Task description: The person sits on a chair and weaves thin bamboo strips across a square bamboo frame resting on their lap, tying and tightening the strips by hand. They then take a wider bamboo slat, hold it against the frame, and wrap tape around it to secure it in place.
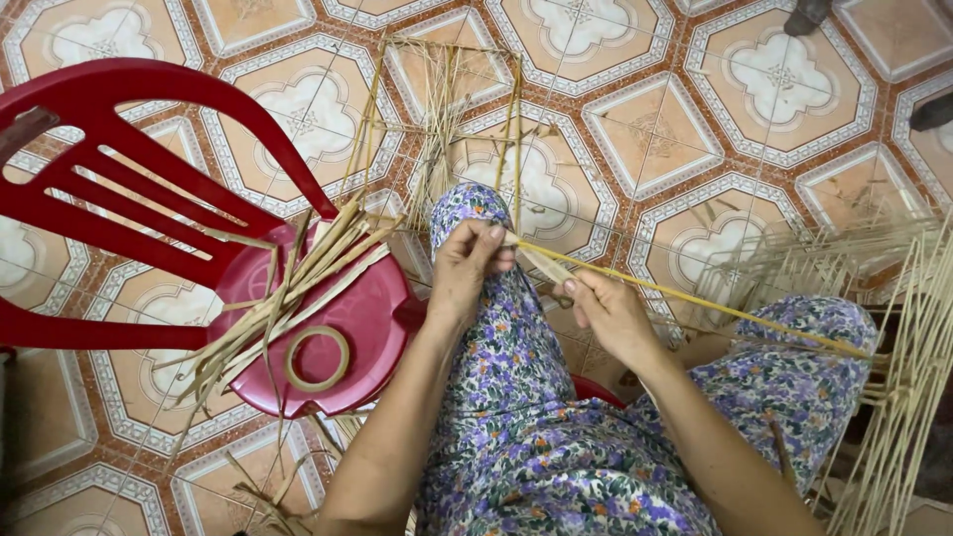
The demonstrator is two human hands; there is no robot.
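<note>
The left hand (pixel 465 270) pinches the near end of a long yellow stick (pixel 695 300) over the left knee, fingers closed on it. The right hand (pixel 611 313) closes its grip on the same stick a little further along, with a pale strip (pixel 543 263) between the 2 hands. The stick runs right across the floral trousers (pixel 516 417). Beside the left arm, a red chair (pixel 328 337) carries split strips (pixel 298 288) and a tape roll (pixel 318 358). A stick frame (pixel 447 119) lies on the tiled floor (pixel 655 129).
</note>
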